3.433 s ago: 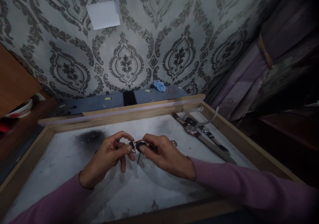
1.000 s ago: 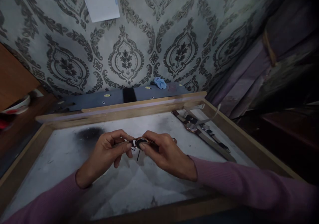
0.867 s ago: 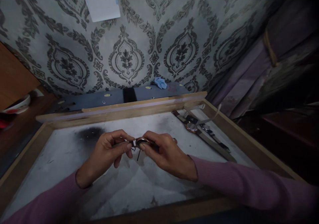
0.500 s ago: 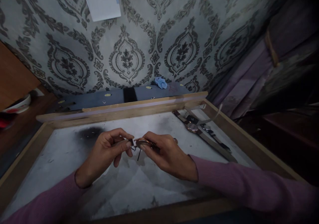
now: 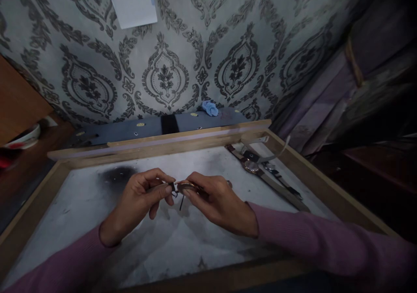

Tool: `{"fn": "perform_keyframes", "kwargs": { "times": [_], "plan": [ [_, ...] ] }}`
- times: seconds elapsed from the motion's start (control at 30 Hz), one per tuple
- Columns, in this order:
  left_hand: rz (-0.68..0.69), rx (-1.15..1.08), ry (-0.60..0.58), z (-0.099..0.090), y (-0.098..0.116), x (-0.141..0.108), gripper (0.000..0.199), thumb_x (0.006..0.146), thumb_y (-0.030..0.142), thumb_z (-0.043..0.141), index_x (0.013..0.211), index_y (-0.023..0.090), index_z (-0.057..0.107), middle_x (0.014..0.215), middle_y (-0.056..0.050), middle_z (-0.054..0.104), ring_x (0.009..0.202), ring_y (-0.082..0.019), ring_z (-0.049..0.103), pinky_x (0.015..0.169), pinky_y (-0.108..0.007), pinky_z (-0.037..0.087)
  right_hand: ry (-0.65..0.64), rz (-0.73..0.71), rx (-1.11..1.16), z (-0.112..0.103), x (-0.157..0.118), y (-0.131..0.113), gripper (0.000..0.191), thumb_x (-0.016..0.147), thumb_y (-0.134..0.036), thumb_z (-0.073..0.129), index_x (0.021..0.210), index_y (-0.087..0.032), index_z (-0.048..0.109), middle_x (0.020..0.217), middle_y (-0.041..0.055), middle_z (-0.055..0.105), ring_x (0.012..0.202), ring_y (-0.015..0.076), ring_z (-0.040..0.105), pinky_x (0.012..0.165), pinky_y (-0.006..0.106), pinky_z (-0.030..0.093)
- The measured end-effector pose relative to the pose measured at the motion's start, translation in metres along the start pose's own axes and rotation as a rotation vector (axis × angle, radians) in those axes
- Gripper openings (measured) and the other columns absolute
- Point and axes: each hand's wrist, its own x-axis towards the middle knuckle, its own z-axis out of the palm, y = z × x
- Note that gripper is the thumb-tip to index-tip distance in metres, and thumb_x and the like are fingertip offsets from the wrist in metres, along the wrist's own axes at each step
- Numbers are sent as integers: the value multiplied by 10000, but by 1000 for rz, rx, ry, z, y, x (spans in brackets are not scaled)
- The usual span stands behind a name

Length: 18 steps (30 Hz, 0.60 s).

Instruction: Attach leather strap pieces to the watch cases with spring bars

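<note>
My right hand [image 5: 218,199] is closed on a round watch case [image 5: 188,186] with a coppery rim, held between thumb and fingers. Facing it, my left hand [image 5: 145,193] pinches a dark strap end [image 5: 172,187] close to the case's left edge. A thin dark piece [image 5: 181,202] hangs down between the hands. Whether strap and case touch is too small to tell. Both hands are above the white bottom of a wooden-framed tray [image 5: 163,141]. To the right lie several watches, among them one with a brown strap and round face [image 5: 251,167].
Behind the tray, a blue crumpled cloth [image 5: 210,108] lies on a blue surface [image 5: 124,129] against the patterned wall. A pale curved strap [image 5: 276,154] rises at the tray's back right. At the left edge stands a bowl [image 5: 28,137]; a tied curtain [image 5: 325,97] hangs right.
</note>
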Motion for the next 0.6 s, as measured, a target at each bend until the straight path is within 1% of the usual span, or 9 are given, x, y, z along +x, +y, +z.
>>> {"fn": "perform_keyframes", "kwargs": {
  "times": [0.2,0.6],
  "plan": [
    [19,7,-1,-1,-2,0,156,785,280,650,835,133,670,561,2,658,318,-29,410,310,-127,324,2,-13,3,-1,1,0,169,913,-209,473,748,-174,484,566,-57,431,482,74,381,468,210,279],
    [14,10,-2,-1,-4,1,148,791,290,653,838,150,669,575,4,661,326,-36,414,315,-141,331,15,1,-9,0,1,0,165,904,-202,482,743,-170,499,560,-62,418,475,69,379,471,210,273]
  ]
}}
